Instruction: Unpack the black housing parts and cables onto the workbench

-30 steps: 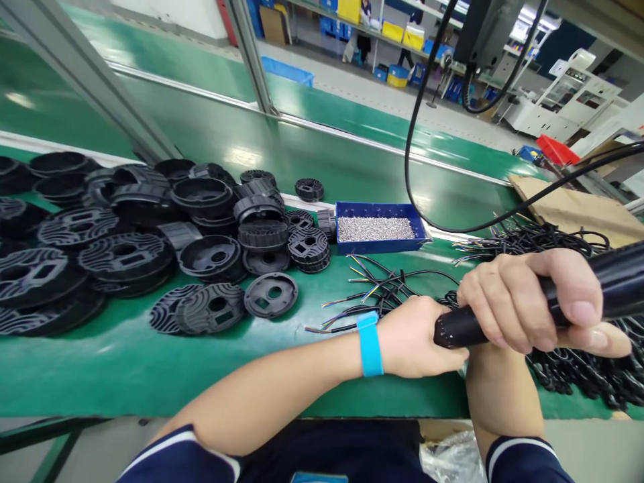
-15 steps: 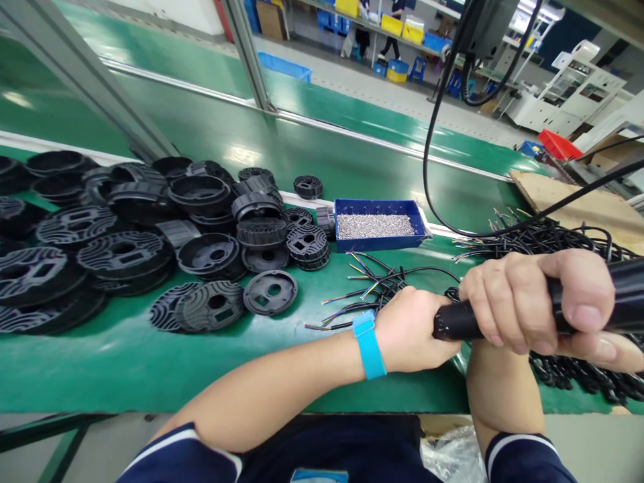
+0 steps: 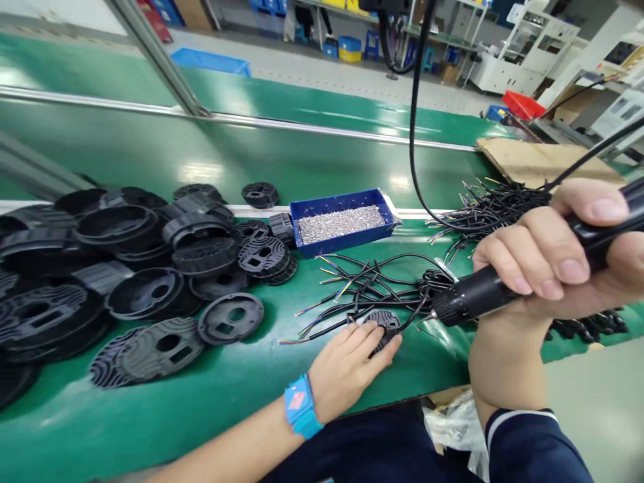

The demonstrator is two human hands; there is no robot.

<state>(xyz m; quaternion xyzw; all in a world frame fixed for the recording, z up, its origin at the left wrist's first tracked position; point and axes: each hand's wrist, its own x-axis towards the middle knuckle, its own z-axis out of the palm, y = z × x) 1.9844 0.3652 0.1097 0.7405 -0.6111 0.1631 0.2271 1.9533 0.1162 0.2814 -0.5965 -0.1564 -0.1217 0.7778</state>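
My right hand [image 3: 543,248] is wrapped round a black electric screwdriver [image 3: 473,295], its bit pointing left and down, just right of a small ribbed black plastic housing [image 3: 385,322]. My left hand [image 3: 347,359], with a blue band [image 3: 302,406] on its wrist, grips that housing on the green bench top, fingers over its left side and thumb along its near edge. A black cable runs out of the housing's right side. Behind it lie black cables [image 3: 372,288] with coloured bare wire ends. The hand covers part of the housing.
A blue tray [image 3: 347,240] of small silvery pieces stands behind the cables. Black round housings and covers [image 3: 145,295] are heaped on the left. More cables [image 3: 493,208] lie at right near a cardboard sheet [image 3: 543,161]. A black cord [image 3: 413,127] hangs in front of me.
My left hand has come away from the screwdriver tip, down and left onto the small housing. My right hand has lifted the screwdriver slightly and its bit now shows. The view has shifted.
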